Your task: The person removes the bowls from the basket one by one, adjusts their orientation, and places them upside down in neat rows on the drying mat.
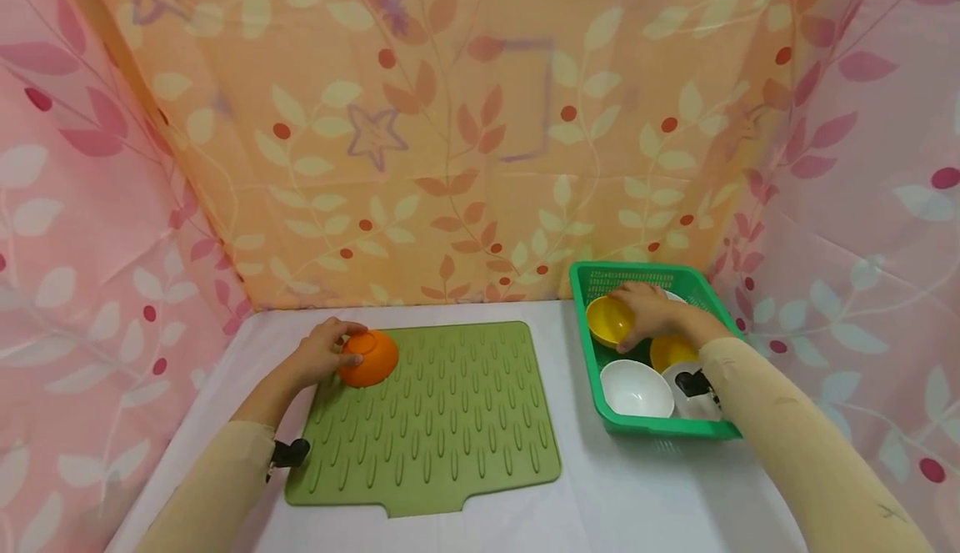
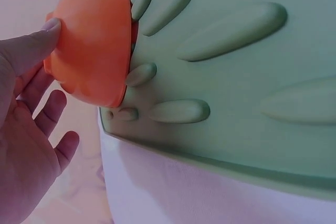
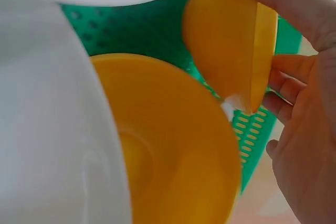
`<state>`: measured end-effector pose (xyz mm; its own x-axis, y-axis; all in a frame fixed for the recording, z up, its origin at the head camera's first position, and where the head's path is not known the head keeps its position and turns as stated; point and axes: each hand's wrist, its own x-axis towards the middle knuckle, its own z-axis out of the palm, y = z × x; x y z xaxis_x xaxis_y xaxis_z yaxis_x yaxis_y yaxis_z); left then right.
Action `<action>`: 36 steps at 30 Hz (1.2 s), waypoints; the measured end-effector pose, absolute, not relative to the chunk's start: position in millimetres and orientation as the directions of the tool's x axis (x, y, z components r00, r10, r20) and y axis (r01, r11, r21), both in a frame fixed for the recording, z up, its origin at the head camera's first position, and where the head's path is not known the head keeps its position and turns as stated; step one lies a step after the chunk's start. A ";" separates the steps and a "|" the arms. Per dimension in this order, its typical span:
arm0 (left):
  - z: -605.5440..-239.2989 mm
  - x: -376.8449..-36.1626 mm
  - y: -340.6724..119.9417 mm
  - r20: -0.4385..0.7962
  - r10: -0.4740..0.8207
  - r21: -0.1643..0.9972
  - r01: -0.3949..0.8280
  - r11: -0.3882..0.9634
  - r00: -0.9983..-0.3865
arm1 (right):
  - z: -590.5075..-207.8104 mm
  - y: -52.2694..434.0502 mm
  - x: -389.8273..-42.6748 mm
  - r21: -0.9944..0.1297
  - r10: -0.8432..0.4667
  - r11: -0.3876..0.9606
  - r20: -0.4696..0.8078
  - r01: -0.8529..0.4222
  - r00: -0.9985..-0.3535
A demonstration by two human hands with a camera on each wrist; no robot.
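An orange bowl [image 1: 375, 359] rests upside down on the far left corner of a green ridged mat [image 1: 450, 419]. My left hand [image 1: 326, 353] pinches it by the foot, the thumb [image 2: 37, 43] showing on its near side in the left wrist view. Over at the green basket [image 1: 600, 394], my right hand [image 1: 648, 311] grips a yellow bowl [image 1: 609, 321] by its rim, tilted at the far left part of the basket. Below that hand lie another yellow bowl [image 3: 178, 145] and white bowls [image 1: 637, 390], one partly covered by the right sleeve.
A white cloth [image 1: 585, 486] covers the table under mat and basket. An orange patterned curtain [image 1: 450, 119] hangs behind, with pink patterned curtains [image 1: 885, 203] at both sides. Each wrist carries a small black camera [image 1: 291, 453].
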<state>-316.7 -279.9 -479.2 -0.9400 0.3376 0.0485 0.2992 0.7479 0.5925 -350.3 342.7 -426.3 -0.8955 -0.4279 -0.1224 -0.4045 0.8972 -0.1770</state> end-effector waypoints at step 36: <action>-484.8 -315.3 -284.4 0.093 0.344 0.569 0.333 0.752 -0.935 | -379.8 210.0 -205.1 -0.417 -0.402 0.762 0.296 -0.496 -0.867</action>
